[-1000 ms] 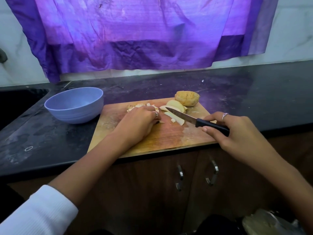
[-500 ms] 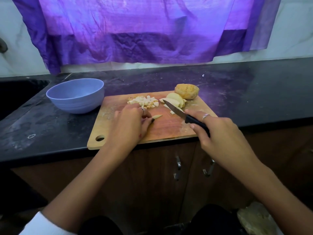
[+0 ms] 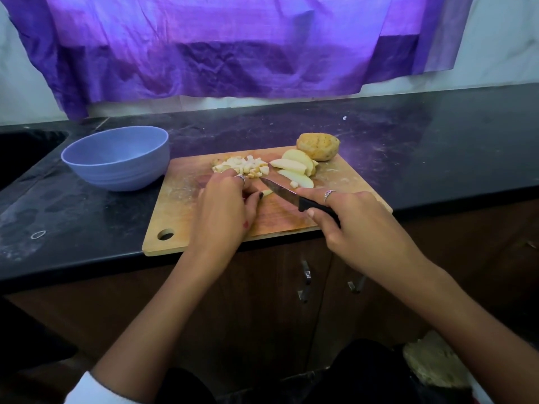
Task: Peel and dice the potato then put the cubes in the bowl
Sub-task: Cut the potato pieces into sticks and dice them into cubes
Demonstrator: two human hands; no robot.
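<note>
Head view, only cam I've got. Dicing step is in hand, I judge. My left hand (image 3: 226, 204) is curled down on the cutting board (image 3: 186, 205), fingertips pinning a small potato strip (image 3: 267, 193); most of it is hidden under the hand. My right hand (image 3: 354, 221) is wrapped round the black handle of the knife (image 3: 287, 195), blade angled twd the strip w/ its tip just beside the left fingers.

Diced cubes (image 3: 245, 166) sit piled at the far side of the board. Peeled slices (image 3: 296, 170) lie to their right, still uncut, and an unpeeled potato piece (image 3: 318, 146) sits at the board's far right corner. Bowl (image 3: 116, 158) stands on the counter (image 3: 87, 217) left of the board; can't see inside it.

Next move imo: cut across the strip w/ fingertips tucked back, as the blade is v. close to them. Then slices, then cubes to bowl.
</note>
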